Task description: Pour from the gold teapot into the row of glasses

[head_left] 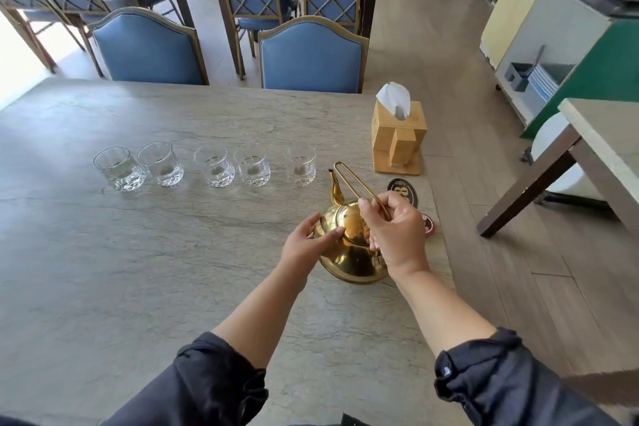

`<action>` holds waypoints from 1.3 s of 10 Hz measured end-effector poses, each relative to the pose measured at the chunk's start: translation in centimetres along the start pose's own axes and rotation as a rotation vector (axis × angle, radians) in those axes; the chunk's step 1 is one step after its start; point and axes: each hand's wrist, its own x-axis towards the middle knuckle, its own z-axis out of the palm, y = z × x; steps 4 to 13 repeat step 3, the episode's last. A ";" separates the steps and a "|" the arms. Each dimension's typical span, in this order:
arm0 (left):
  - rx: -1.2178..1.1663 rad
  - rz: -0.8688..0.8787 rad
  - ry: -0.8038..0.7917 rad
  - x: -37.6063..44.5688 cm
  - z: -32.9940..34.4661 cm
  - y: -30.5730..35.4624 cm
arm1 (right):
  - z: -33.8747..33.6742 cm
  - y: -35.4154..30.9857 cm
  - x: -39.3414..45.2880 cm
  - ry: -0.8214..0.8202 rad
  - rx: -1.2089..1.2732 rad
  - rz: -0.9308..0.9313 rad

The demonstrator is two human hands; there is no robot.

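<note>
While both hands sit on the gold teapot (349, 246), nothing has been poured: all five glasses look empty.

Head view, the only one:
- Teapot is near the right edge of the table (138, 253), seemingly resting on it, though the base contact is hard to confirm. Spout (334, 189) points up and away, toward the row.
- right hand (394, 235): thumb and forefinger pinched on the wire handle (356, 183), remaining fingers loosely curled over the lid side. Handle is swung forward over the spout, not upright.
- left hand (307, 242): fingers together, curved against the pot's left shoulder, thumb up near the lid. Steadying, not lifting.
- row of glasses (207, 166) runs left-right across the table, farther from the person than the pot. Rightmost glass (301, 166) lies just beyond and slightly left of the spout tip; leftmost glass (119, 170) is well apart, far left.

Key relation: spout axis already aims roughly at the rightmost glass, so the pour path is forward, then sweeping left along the row. Right hand owns the handle; it probably needs to bring the handle upright before lifting.

Risk, my guess: the tissue box (397, 135) and coasters (403, 192) are close on the right.
</note>
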 end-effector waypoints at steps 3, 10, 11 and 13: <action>0.341 -0.037 -0.085 0.4 -1.9 3.1 | -1.6 -2.6 0.8 -0.016 -0.109 0.143; 0.341 -0.037 -0.085 0.4 -1.9 3.1 | -1.6 -2.6 0.8 -0.016 -0.109 0.143; 0.341 -0.037 -0.085 0.4 -1.9 3.1 | -1.6 -2.6 0.8 -0.016 -0.109 0.143; 0.341 -0.037 -0.085 0.4 -1.9 3.1 | -1.6 -2.6 0.8 -0.016 -0.109 0.143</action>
